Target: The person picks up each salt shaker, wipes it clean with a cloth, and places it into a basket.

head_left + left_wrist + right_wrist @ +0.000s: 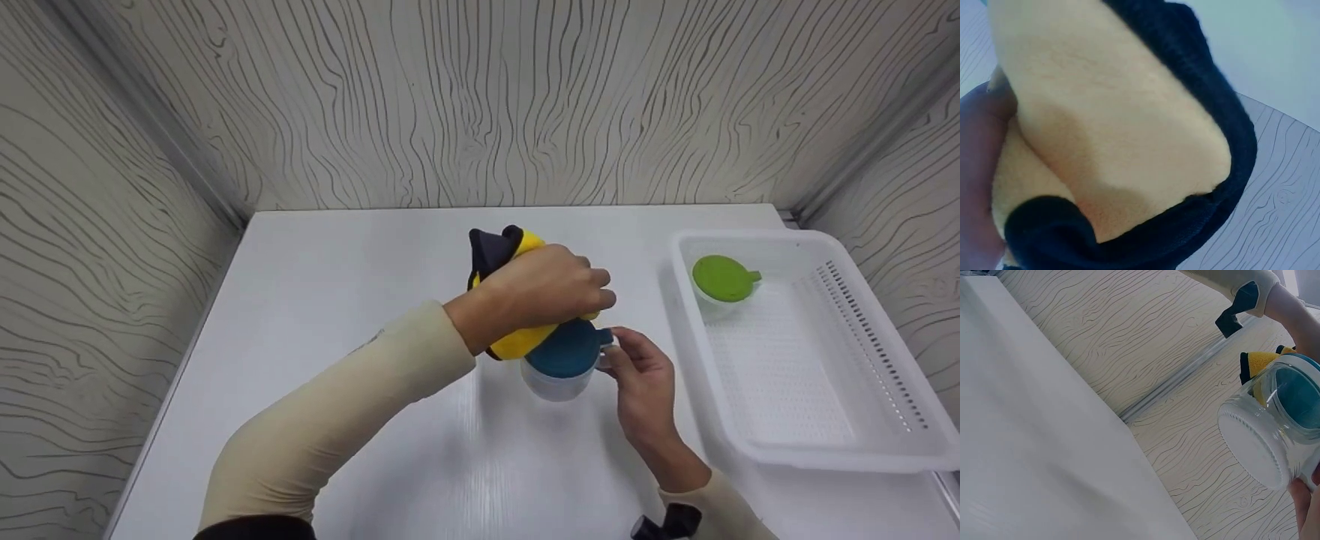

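My left hand (540,289) grips a yellow cloth with dark edging (517,343) and holds it against the far side of a blue lid (566,356). That lid sits on a clear glass mug (556,386), whose ribbed base faces the right wrist view. On the right, my right hand (646,386) pinches the mug's handle between thumb and fingers, close by the lid's tab. The mug is tilted, its base above the table in the right wrist view. In the left wrist view the cloth (1129,112) fills most of the picture, folded over, with the mug hidden.
A white perforated basket (750,446) stands at the right of the white table (360,262). Inside its far left corner is another clear mug with a green lid (721,279). Wood-grain patterned walls (480,105) close off the back and sides.
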Available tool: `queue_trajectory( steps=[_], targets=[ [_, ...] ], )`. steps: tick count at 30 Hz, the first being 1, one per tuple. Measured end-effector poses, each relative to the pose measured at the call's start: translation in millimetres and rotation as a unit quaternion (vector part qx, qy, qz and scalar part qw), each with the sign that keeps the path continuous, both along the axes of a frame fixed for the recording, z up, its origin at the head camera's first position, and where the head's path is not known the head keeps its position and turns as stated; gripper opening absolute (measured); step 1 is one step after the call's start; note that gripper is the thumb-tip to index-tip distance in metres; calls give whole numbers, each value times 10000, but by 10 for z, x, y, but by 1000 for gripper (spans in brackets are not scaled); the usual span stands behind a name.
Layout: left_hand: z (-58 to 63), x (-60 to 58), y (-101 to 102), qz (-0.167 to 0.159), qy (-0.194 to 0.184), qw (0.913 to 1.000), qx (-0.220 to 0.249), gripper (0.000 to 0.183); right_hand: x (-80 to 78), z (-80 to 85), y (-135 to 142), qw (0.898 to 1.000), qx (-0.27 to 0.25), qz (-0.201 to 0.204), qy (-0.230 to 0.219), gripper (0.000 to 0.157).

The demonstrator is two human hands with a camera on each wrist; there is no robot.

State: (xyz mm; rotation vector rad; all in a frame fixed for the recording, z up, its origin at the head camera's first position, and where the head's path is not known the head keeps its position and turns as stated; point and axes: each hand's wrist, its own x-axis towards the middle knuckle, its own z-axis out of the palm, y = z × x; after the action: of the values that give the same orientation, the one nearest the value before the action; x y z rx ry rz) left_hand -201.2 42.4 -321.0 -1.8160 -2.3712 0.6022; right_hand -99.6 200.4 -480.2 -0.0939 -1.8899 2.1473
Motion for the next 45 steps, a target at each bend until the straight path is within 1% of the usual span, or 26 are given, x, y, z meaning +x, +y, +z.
queue_trajectory(
  steps=[5,9,12,15,18,22,25,27,31,34,36,40,43,45],
  targets=[
    [-25,-60,-19,63,238,9997,-39,31,9,13,1,9999,-90,64,67,17],
    [-53,-117,-57,199,290,9994,-16,26,20,34,-4,9997,-204,89,107,15],
    [-60,-153,-101,387,224,9990,-25,29,25,50,-5,9996,-259,73,106,15],
    [-40,-167,-149,597,106,9981,-60,34,27,66,-1,9995,-286,47,95,14],
    [8,-166,-193,771,-46,9970,-37,35,22,71,3,9995,-299,26,117,14],
    [93,-140,-241,984,-328,9945,126,35,13,61,14,9994,-321,-3,162,14],
    [164,-94,-264,1099,-507,9924,209,34,-1,50,21,9992,-377,-17,151,14],
    [210,-47,-264,1103,-565,9921,211,34,-10,45,23,9992,-393,-33,118,15],
    [288,86,-225,919,-539,9942,111,41,-20,36,23,9994,-338,-110,-23,15],
    [318,205,-180,724,-580,9957,68,47,-28,24,16,9994,-313,-148,-65,15],
    [317,285,-146,597,-642,9961,100,46,-39,14,14,9992,-394,-95,5,18],
    [285,428,-88,356,-692,9967,226,27,-59,2,9,9973,-676,117,262,23],
    [252,501,-57,202,-643,9974,247,18,-66,-9,2,9958,-799,193,406,26],
    [230,533,-41,150,-614,9978,175,17,-66,-16,-4,9956,-810,183,432,30]
  ],
)
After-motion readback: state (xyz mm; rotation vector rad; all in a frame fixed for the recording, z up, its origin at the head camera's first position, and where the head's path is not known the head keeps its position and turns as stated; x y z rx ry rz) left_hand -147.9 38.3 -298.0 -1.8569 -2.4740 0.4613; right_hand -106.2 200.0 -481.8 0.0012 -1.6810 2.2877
